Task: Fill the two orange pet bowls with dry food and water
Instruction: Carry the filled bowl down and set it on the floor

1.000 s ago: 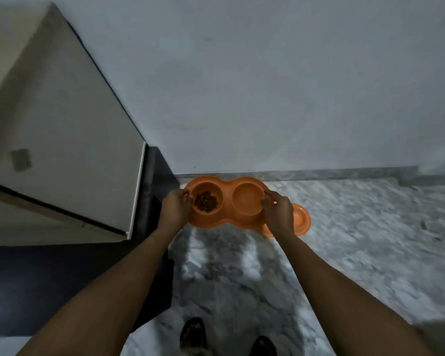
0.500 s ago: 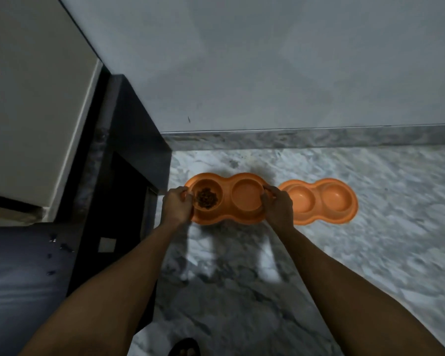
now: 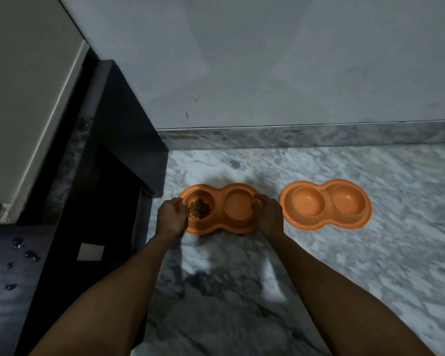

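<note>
Held double pet bowl (image 3: 217,209): orange, two round wells joined in one moulded tray, low over the marble floor (image 3: 319,265), close to the floor with a shadow under its near edge; contact with the floor cannot be told. Left well: small heap of brown dry food (image 3: 199,208). Right well: orange bottom visible, water level cannot be told. Left hand (image 3: 172,217): fingers curled and clamped on the left end of the tray rim, thumb over the top edge beside the food. Right hand (image 3: 267,216): fingers wrapped around the right end of the rim, thumb on the upper edge. Both forearms extended from the bottom of the frame toward the tray. Second double pet bowl (image 3: 325,204): same orange form, flat on the floor just to the right of the held tray, apart from the right hand, both wells without food. Behind both trays: marble skirting (image 3: 306,136) at the foot of a pale grey wall (image 3: 267,60). To the left of the held tray: dark cabinet base (image 3: 108,176) with a dark stone counter (image 3: 5,273) carrying water droplets (image 3: 26,253).
</note>
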